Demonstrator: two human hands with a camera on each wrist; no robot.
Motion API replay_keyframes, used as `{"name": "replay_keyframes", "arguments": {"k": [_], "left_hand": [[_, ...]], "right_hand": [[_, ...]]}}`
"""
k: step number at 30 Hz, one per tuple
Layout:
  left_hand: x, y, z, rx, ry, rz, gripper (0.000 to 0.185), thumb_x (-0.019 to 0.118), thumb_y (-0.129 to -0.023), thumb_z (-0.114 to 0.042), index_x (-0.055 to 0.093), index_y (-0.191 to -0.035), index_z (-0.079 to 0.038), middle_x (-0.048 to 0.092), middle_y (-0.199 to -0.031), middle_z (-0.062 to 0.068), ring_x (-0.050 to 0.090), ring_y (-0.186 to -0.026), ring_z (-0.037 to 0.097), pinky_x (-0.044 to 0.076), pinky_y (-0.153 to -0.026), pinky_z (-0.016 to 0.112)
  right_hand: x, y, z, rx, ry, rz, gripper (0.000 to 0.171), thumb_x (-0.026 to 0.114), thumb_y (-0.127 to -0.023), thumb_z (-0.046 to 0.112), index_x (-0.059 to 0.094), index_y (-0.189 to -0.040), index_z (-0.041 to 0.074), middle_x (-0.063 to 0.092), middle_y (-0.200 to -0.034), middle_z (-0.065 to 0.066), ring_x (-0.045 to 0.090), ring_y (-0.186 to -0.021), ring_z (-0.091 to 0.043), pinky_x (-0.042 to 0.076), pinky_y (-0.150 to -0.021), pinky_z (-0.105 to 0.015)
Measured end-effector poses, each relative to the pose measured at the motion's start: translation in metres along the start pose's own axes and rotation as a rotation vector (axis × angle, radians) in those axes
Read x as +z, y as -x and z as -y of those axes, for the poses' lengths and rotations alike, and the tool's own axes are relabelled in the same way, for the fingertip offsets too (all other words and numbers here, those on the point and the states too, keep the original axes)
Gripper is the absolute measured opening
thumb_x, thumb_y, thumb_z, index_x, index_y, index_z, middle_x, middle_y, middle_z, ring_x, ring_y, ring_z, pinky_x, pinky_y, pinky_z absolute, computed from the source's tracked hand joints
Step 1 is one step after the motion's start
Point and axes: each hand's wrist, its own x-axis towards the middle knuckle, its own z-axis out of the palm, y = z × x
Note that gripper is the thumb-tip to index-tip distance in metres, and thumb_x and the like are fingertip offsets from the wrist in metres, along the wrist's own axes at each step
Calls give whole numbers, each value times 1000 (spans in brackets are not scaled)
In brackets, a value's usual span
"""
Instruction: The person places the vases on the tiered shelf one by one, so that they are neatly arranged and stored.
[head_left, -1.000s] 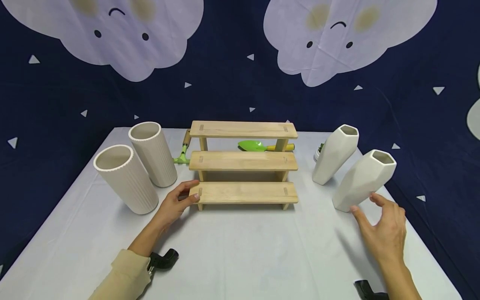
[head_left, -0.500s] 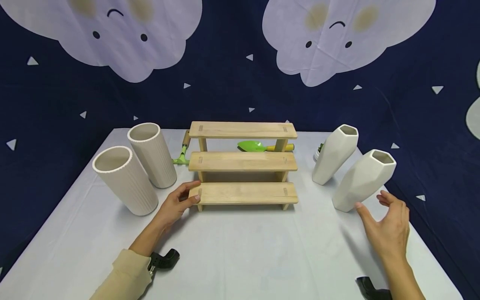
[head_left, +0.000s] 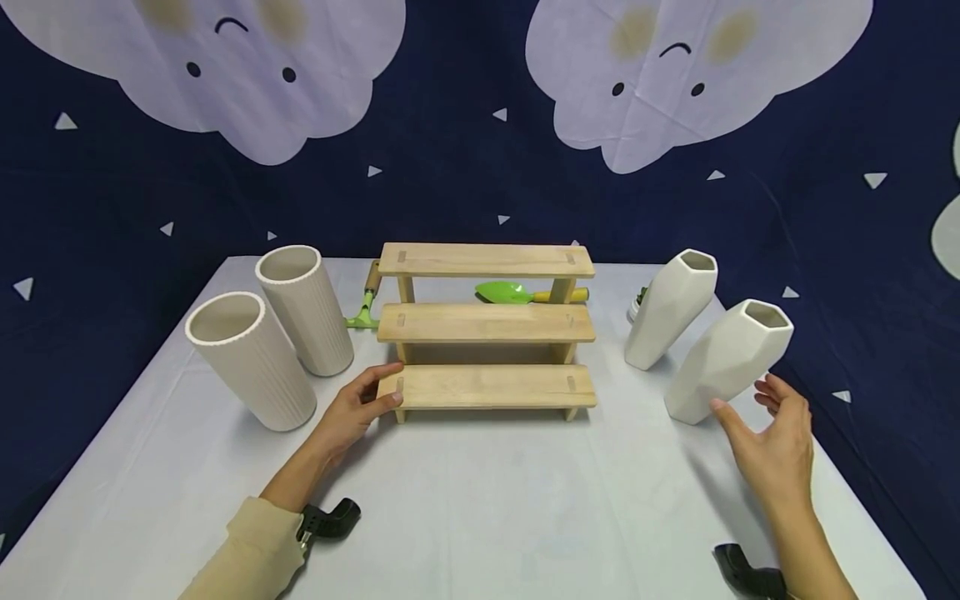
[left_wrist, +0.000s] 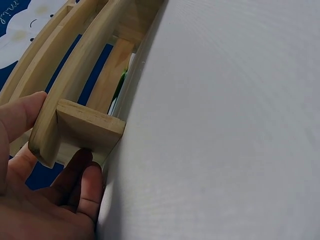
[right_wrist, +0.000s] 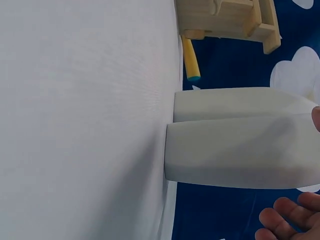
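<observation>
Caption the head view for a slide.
Left hand holds the wooden step shelf's end; open right hand beside the near faceted vase.

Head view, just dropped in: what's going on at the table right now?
A person sits at a white table. Their left hand holds the left end of the bottom step of a three-tier wooden stand. Their right hand is open beside the nearer faceted white vase, which stands upright; no grip on it yet. Two ribbed cylinders stand at the left.
</observation>
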Motion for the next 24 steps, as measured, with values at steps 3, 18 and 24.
{"name": "replay_keyframes", "arguments": {"k": [3, 18, 24], "left_hand": [[0, -1, 0, 8, 4, 2, 52, 65, -88, -18, 47, -137, -11, 49, -127, 17, 49, -97, 12, 41, -77, 20], [1, -1, 0, -22, 15, 11, 55, 65, -89, -21, 44, -138, -14, 44, -135, 15, 46, -109, 17, 41, -86, 20], [1, -1, 0, -14, 17, 17, 55, 65, -88, -20, 44, -138, -13, 43, -136, 13, 44, -110, 17, 40, -87, 19]], "right_hand": [[1, -4, 1, 52, -16, 32, 73, 77, -77, 23, 40, -139, 12, 50, -130, -8, 44, -108, -1, 29, -92, -15], [10, -18, 7, 175, -57, 125, 77, 72, -81, 30, 32, -144, 11, 45, -136, -12, 42, -119, -27, 32, -102, -35], [15, -21, 7, 211, -82, 128, 78, 72, -81, 31, 31, -143, 11, 46, -134, -14, 44, -116, -24, 33, -99, -33]]}}
